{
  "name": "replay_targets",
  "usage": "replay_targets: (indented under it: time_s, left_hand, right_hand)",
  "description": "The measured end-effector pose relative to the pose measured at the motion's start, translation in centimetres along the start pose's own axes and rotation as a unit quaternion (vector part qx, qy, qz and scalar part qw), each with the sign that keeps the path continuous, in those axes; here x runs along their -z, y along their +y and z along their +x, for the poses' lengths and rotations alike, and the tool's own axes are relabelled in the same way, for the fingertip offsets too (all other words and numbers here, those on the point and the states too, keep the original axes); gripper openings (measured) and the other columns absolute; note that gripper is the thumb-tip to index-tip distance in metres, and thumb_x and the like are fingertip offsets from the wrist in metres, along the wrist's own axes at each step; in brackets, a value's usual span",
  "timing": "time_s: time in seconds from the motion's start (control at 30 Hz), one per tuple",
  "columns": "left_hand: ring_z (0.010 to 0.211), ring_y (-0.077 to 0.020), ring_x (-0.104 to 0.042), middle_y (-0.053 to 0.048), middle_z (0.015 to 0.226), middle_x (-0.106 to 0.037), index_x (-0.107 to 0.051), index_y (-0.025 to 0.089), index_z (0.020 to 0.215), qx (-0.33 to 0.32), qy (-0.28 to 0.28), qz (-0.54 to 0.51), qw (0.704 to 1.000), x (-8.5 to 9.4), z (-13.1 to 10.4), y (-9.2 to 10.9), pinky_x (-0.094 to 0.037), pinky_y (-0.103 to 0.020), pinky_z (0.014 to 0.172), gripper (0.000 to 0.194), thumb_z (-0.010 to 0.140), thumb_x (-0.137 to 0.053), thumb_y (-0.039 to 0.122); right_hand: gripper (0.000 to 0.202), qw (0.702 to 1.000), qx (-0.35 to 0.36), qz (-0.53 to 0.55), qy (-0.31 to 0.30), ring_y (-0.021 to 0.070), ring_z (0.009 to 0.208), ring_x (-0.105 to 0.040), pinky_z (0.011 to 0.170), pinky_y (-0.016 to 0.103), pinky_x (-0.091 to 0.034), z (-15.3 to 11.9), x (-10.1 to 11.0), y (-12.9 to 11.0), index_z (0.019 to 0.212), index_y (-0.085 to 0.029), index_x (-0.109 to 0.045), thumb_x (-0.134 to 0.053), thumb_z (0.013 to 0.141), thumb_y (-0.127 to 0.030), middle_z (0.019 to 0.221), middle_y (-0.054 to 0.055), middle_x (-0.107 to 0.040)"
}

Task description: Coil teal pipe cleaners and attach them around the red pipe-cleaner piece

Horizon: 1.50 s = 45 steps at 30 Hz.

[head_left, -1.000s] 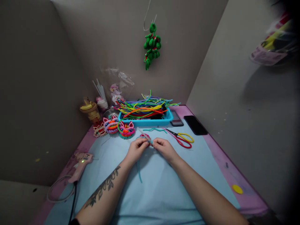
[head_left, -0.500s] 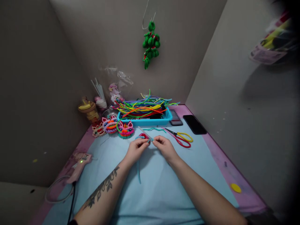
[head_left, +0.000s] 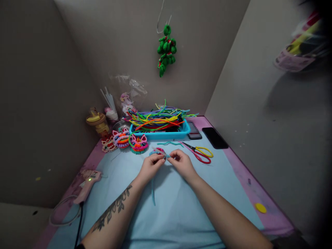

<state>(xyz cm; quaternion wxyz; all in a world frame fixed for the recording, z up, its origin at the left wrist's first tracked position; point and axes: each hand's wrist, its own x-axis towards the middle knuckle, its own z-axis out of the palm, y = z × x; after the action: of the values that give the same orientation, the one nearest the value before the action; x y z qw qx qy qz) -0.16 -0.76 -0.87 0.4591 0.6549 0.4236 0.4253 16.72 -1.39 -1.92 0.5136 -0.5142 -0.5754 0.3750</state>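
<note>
My left hand (head_left: 153, 165) is closed on a small pink and light-blue pipe-cleaner piece (head_left: 160, 151), which is partly hidden behind the fingers. A long light-blue pipe cleaner (head_left: 153, 193) hangs down below that hand. Close beside it, my right hand (head_left: 181, 162) pinches a light-blue pipe cleaner (head_left: 168, 156) at the edge of the piece. Past the hands lies a loose teal pipe cleaner (head_left: 169, 143). Scissors (head_left: 199, 152) with one yellow and one red handle rest to the right of my right hand.
Behind the hands stands a blue tray (head_left: 160, 136) heaped with colourful pipe cleaners. Finished cat-faced pieces (head_left: 139, 143) sit to its left. A pink glue gun (head_left: 89, 185) with a cord lies at left, a black phone (head_left: 215, 137) at right, a yellow disc (head_left: 260, 208) near the right edge.
The light-blue pipe cleaner's free end between my hands has swung down and left, lying lower over the piece. Both hands stay nearly in place.
</note>
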Motion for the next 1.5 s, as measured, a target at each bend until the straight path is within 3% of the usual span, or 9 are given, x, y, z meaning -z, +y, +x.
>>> replay_targets:
  time_s: [0.3, 0.5, 0.6, 0.7, 0.8, 0.93, 1.1, 1.27, 1.5]
  left_hand:
    - [0.088, -0.0223, -0.064, -0.011, 0.091, -0.072, -0.075, 0.014, 0.085, 0.034, 0.020, -0.035, 0.999, -0.4, 0.0, -0.7, -0.048, -0.033, 0.081, 0.027, 0.073, -0.068, 0.038]
    - [0.055, -0.0128, -0.054, -0.002, 0.059, -0.064, -0.074, 0.011, 0.077, 0.088, 0.065, -0.051, 0.993, -0.9, -0.1, -1.0, -0.041, -0.024, 0.053, 0.036, 0.073, -0.066, 0.046]
    - [0.048, -0.0103, -0.049, 0.001, 0.052, -0.060, -0.073, 0.011, 0.077, 0.103, 0.090, -0.041, 0.990, -1.1, -0.1, -0.8, -0.035, -0.022, 0.047, 0.038, 0.074, -0.064, 0.047]
    - [0.055, -0.0124, -0.055, -0.002, 0.063, -0.066, -0.071, 0.011, 0.075, 0.086, 0.110, -0.043, 0.989, -1.1, 0.0, -0.6, -0.041, -0.023, 0.051, 0.035, 0.075, -0.064, 0.045]
    - [0.069, -0.0163, -0.062, -0.006, 0.076, -0.070, -0.070, 0.012, 0.080, 0.050, 0.108, -0.052, 0.992, -0.7, 0.1, -0.4, -0.049, -0.026, 0.064, 0.031, 0.078, -0.062, 0.042]
    - [0.084, -0.0197, -0.064, -0.008, 0.088, -0.071, -0.070, 0.015, 0.086, -0.013, 0.079, 0.000, 0.997, 0.0, 0.3, 0.0, -0.050, -0.031, 0.077, 0.024, 0.081, -0.058, 0.035]
    - [0.090, -0.0204, -0.062, -0.009, 0.093, -0.069, -0.069, 0.015, 0.090, -0.055, 0.030, 0.047, 0.997, 0.2, 0.0, 0.3, -0.048, -0.033, 0.083, 0.022, 0.084, -0.055, 0.030]
    - [0.089, -0.0206, -0.063, -0.009, 0.092, -0.071, -0.070, 0.016, 0.089, -0.065, -0.004, 0.059, 0.996, 0.0, -0.1, 0.4, -0.049, -0.034, 0.083, 0.020, 0.083, -0.055, 0.028]
    - [0.085, -0.0203, -0.065, -0.007, 0.090, -0.073, -0.071, 0.016, 0.095, -0.006, 0.000, 0.047, 0.999, 0.2, 0.1, 0.0, -0.050, -0.032, 0.079, 0.025, 0.083, -0.055, 0.031]
  right_hand:
    - [0.007, 0.957, 0.218, -0.182, 0.055, 0.0175, 0.079, -0.054, 0.071, 0.029, -0.043, -0.6, 0.0, -0.4, 0.078, -0.020, -0.054, -0.052, 0.081, -0.013, 0.079, 0.004, -0.054]
    - [0.015, 0.901, 0.295, -0.310, 0.074, 0.0203, 0.077, -0.052, 0.071, 0.032, -0.043, -0.9, -0.4, -0.2, 0.073, -0.020, -0.053, -0.048, 0.085, -0.013, 0.077, 0.006, -0.055]
    - [0.016, 0.894, 0.300, -0.326, 0.070, 0.0212, 0.077, -0.053, 0.072, 0.034, -0.044, -1.1, -0.7, -0.3, 0.073, -0.020, -0.055, -0.047, 0.086, -0.014, 0.077, 0.007, -0.057]
    - [0.007, 0.924, 0.277, -0.260, 0.047, 0.0214, 0.084, -0.055, 0.076, 0.034, -0.046, -1.2, -0.7, -0.6, 0.084, -0.019, -0.059, -0.052, 0.083, -0.016, 0.085, 0.008, -0.058]
    - [0.019, 0.961, 0.222, -0.164, 0.015, 0.0207, 0.089, -0.056, 0.077, 0.032, -0.047, -1.1, -0.4, -1.0, 0.099, -0.019, -0.059, -0.055, 0.081, -0.021, 0.094, 0.009, -0.059]
    - [0.020, 0.987, 0.132, -0.092, -0.028, 0.0197, 0.083, -0.058, 0.073, 0.031, -0.046, -0.7, 0.1, -1.4, 0.095, -0.021, -0.064, -0.048, 0.086, -0.028, 0.089, 0.008, -0.063]
    - [0.028, 0.992, 0.063, -0.044, -0.103, 0.0185, 0.073, -0.056, 0.067, 0.029, -0.043, -0.3, 0.1, -1.2, 0.078, -0.019, -0.066, -0.046, 0.086, -0.036, 0.072, 0.004, -0.061]
    - [0.031, 0.989, -0.009, -0.005, -0.147, 0.0130, 0.056, -0.046, 0.054, 0.025, -0.034, -0.3, 0.1, -0.9, 0.061, -0.018, -0.056, -0.048, 0.083, -0.040, 0.057, -0.001, -0.050]
    - [0.034, 0.994, -0.047, 0.038, -0.088, 0.0113, 0.053, -0.041, 0.052, 0.024, -0.032, -0.1, 0.4, -0.6, 0.063, -0.019, -0.053, -0.051, 0.080, -0.048, 0.057, -0.003, -0.048]
